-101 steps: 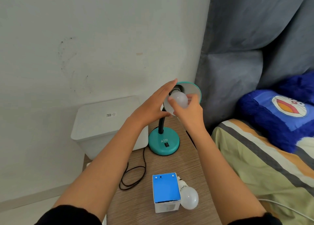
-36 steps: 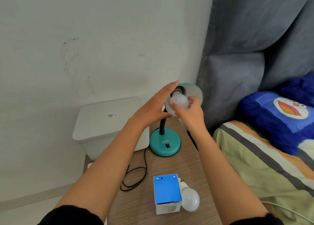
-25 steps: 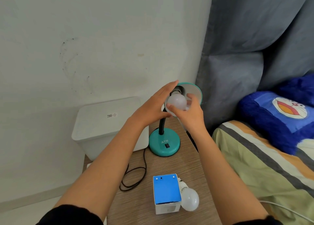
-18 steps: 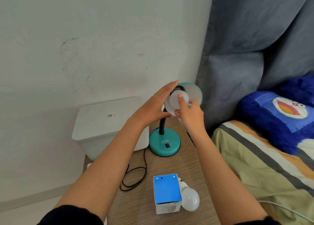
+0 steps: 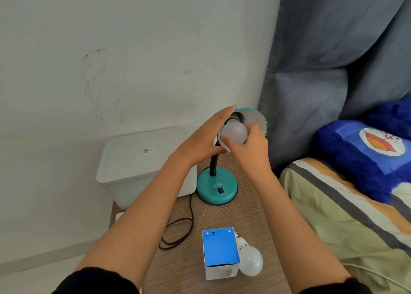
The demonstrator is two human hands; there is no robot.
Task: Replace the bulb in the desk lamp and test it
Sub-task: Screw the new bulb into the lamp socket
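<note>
At the far left of the wooden bedside table (image 5: 222,216) sits a white lidded plastic storage bin (image 5: 142,160), its lid carrying a small sticker with a QR code, too small to read. A dark power cord (image 5: 178,231) loops on the tabletop just right of it. The left hand (image 5: 204,138), fingers extended and flat, braces the outer left edge of the teal metal lampshade (image 5: 255,120), gripping nothing closed. The teal round-based desk lamp (image 5: 216,187) stands at the far end of the table; its base reads "ATN" above a small black rocker switch. Inside the shade, the frosted white globe bulb (image 5: 234,132) sits at the socket, pinched by the thumb and fingertips of the right hand (image 5: 249,151). Half a second ago the right thumb lay across the front of the bulb; now it has swung down to the bulb's lower left, while the left hand has stayed put. Near the front, a blue-topped white cardboard bulb box (image 5: 220,251) stands touching a second frosted white bulb (image 5: 250,260) lying on its side, with unreadable handwriting on its neck. Far right, a blue plush cartoon-cat pillow (image 5: 367,151) rests on a striped green bedsheet (image 5: 333,216).
</note>
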